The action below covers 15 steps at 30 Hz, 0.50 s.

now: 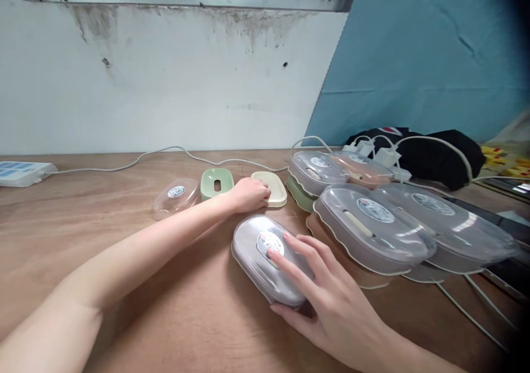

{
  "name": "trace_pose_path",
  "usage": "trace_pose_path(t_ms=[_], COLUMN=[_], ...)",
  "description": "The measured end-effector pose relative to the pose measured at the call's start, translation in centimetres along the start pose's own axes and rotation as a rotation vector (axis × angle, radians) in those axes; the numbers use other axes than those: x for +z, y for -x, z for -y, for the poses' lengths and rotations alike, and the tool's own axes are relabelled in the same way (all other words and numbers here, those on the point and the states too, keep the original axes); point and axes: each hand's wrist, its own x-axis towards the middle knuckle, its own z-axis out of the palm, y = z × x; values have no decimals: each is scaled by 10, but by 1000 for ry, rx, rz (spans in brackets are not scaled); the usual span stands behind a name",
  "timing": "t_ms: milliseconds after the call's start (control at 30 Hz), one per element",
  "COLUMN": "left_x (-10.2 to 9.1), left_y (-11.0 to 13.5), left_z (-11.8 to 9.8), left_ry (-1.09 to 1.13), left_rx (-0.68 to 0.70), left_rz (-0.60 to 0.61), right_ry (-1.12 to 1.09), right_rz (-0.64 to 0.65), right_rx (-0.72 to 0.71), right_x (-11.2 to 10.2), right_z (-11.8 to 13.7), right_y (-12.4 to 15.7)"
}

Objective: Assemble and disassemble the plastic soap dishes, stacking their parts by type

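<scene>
My left hand (252,194) reaches across to a small cream plastic dish (276,188), its fingers curled over the dish's left side. Just left of it lies a green dish (217,181) with an oblong slot, and beside that a clear domed lid (177,193) with a round label. Nearer to me, a greyish oval box with a clear lid (260,268) and a round label sits on the table. On this box lies my right hand (327,290), fingers stretched and spread over the lid, thumb by its near edge.
Several larger lidded boxes (372,229) with wavy-edged bases are grouped at the right. Behind them are white plugs (387,156) and a black cloth or bag (439,158). A white cable (165,149) runs along the wall to a power strip (25,173) at far left.
</scene>
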Motion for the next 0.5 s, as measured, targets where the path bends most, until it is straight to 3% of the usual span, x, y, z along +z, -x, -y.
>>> trace_pose_path(t_ms=[133, 300, 400, 500], left_x=[-24, -49, -49, -41], left_y=[29, 93, 135, 168], left_z=[5, 3, -1, -2], left_ry=[66, 155, 186, 267], left_rx=[-69, -88, -38, 66], left_rz=[-166, -403, -449, -396], right_ry=[114, 307, 290, 128], right_rz=[-22, -69, -109, -41], right_rx=[55, 126, 40, -8], right_x=[4, 15, 20, 23], right_z=[0, -2, 5, 11], right_y=[-7, -26, -34, -38])
